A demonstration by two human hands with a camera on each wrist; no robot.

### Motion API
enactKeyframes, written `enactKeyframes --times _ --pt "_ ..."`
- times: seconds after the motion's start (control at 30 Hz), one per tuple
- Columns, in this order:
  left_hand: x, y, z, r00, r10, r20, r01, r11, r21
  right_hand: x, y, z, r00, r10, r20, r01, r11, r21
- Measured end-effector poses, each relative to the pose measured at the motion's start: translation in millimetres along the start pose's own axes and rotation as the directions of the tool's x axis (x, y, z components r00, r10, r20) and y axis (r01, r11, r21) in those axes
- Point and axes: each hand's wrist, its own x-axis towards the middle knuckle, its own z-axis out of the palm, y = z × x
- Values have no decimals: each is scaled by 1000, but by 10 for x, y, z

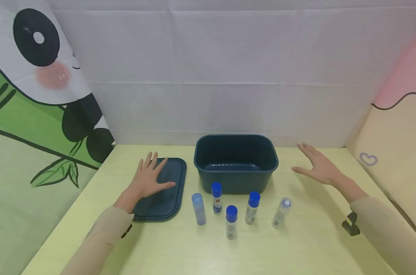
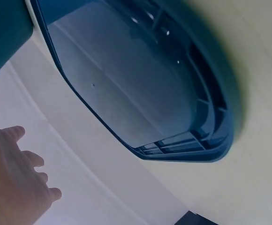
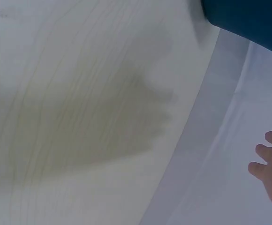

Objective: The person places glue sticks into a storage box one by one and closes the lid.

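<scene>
My left hand [image 1: 146, 184] hovers with spread fingers over a dark blue lid [image 1: 166, 204] on the left of the table and holds nothing. In the left wrist view the lid [image 2: 206, 152] shows its ribbed rim, apart from the hand [image 2: 14, 183]. A dark teal plastic bin [image 1: 233, 183] stands upright at the back centre, its top uncovered. To its right, my right hand [image 1: 319, 167] is held in the air, fingers extended, gripping nothing. Before the bin stand small tubes like glue sticks: blue-capped ones [image 1: 231, 223], a light blue one [image 1: 199, 209] and a clear one [image 1: 281, 214].
The pale yellow table [image 1: 256, 256] ends at a white cloth backdrop [image 1: 228, 49]. Printed cloths flank both sides, with a panda-like drawing [image 1: 46, 49] on the left. In the right wrist view, a hand's shadow lies on the table.
</scene>
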Motion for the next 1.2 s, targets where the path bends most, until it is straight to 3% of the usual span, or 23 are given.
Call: enactKeyframes --times 0.37,0.67,1.0,1.2 --pt "-151 187 -69 997 72 -4 -72 992 -102 100 -276 66 999 -35 -21 38 979 200" --pt "-218 401 -89 991 128 -35 -132 974 -183 162 -441 146 997 -69 -42 78 952 295" --pt "-334 595 -117 975 191 -110 -216 929 -301 195 -555 251 991 -120 -54 131 938 322" --pt "-380 701 -162 964 227 -135 -261 901 -346 191 -548 289 991 -112 -67 128 937 325"
